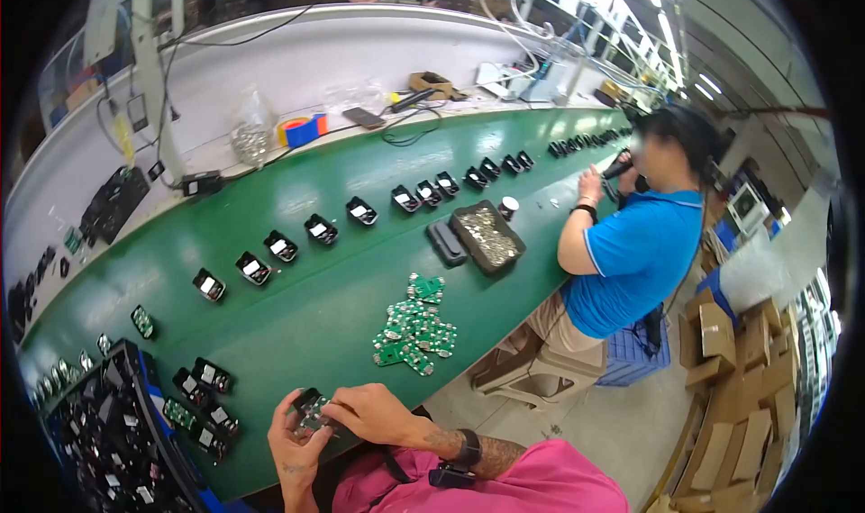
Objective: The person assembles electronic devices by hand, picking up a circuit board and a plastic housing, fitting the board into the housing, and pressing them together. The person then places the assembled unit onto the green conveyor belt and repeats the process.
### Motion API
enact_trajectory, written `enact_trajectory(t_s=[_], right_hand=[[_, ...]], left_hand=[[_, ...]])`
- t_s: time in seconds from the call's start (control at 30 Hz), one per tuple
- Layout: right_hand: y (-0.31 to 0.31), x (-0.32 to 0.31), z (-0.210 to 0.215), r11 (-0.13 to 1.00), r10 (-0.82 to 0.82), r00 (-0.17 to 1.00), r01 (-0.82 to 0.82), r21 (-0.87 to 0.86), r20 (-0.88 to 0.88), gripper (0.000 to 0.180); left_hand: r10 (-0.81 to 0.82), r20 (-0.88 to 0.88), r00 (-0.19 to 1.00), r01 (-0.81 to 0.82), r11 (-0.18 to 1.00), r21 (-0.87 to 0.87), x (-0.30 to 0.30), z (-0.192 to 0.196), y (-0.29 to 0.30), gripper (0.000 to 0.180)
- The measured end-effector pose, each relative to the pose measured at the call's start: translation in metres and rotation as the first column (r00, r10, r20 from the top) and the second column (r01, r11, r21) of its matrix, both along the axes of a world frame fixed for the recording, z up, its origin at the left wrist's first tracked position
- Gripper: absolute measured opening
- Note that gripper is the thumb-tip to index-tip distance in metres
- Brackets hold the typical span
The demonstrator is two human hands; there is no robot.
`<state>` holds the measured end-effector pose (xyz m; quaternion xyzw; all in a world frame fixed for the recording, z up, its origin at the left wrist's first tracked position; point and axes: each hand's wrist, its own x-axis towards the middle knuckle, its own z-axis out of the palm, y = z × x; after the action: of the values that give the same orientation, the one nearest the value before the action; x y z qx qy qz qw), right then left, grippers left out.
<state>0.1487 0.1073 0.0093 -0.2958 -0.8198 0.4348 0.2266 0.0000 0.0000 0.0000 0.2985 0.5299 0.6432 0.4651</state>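
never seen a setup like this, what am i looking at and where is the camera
There is no machine here, just a person's two hands. The single picture comes from a wide fisheye camera on that person's head, looking down, so straight edges seem bent.

The left hand holds a small black casing, and the fingers of the right hand are at it; the fine detail is too small to tell.

On the green table lie a row of black casings, a pile of green circuit boards and a dark tray of small metallic pieces. At the left is a blue-edged crate full of black parts. A co-worker in blue sits farther along.
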Motion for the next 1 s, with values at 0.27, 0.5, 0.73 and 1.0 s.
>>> enact_trajectory(t_s=[0.27,0.5,0.73,1.0], right_hand=[[-0.016,0.002,0.01,0.988,-0.102,0.987,0.086,-0.125,-0.126,0.018],[-0.007,-0.003,-0.01,0.983,0.049,0.966,-0.092,-0.159,-0.255,0.019],[0.022,-0.007,-0.006,0.894,0.022,0.977,-0.114,-0.434,-0.211,0.019],[0.046,-0.019,0.008,0.949,0.28,0.958,-0.286,-0.132,-0.059,0.023]], left_hand=[[0.056,0.028,0.998,-0.058,0.997,0.056,0.012,-0.003,-0.001,0.074],[0.208,-0.095,0.974,-0.204,0.978,0.048,0.015,-0.01,0.004,0.063],[0.133,-0.507,0.852,-0.109,0.991,0.076,0.005,-0.026,0.009,0.059],[0.299,-0.096,0.95,-0.298,0.954,0.021,0.011,-0.023,0.026,0.051]])
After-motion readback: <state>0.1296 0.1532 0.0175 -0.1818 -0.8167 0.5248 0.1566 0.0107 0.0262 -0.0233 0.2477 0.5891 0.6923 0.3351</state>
